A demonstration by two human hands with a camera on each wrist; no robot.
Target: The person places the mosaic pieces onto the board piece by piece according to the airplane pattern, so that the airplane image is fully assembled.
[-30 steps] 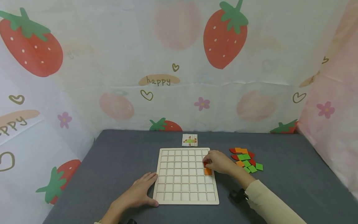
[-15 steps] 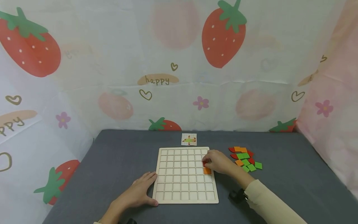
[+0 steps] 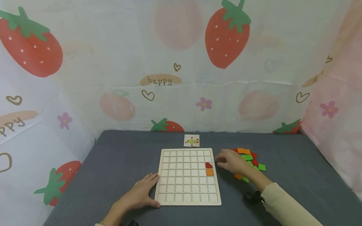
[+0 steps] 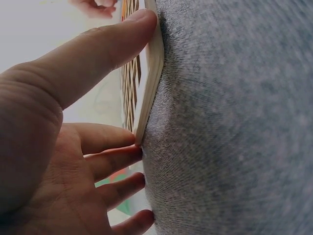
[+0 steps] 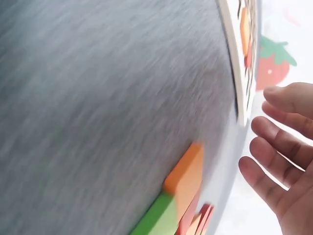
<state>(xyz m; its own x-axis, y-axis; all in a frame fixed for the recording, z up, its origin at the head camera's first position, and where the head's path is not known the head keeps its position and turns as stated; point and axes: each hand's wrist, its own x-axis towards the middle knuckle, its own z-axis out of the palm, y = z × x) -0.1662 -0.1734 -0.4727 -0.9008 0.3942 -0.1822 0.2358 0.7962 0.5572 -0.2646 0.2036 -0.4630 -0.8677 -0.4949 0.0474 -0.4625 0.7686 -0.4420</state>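
Observation:
A pale wooden grid board (image 3: pixel 179 180) lies on the grey cloth. My left hand (image 3: pixel 141 191) steadies it, fingers stretched out along its left edge and thumb (image 4: pixel 98 54) on the near left corner. In the board's rightmost column lie a red rounded tile (image 3: pixel 208 165) and, just below it, an orange square tile (image 3: pixel 210 172). Off the board's right side hovers my right hand (image 3: pixel 233 161), fingers loosely bent; the right wrist view shows nothing between them. It covers part of the heap of loose tiles, among them a green square tile (image 3: pixel 261 167).
Behind the board lies a small card (image 3: pixel 191 140) with a coloured pattern on a grid. Several red, orange and green tiles lie right of the board, including an orange tile (image 5: pixel 186 174) beside a green one. A strawberry-printed curtain (image 3: pixel 121 62) encloses the table.
My right hand has let go of the red tile, leaving it on the board above the orange one, and has moved right toward the loose tiles. My left hand has stayed put.

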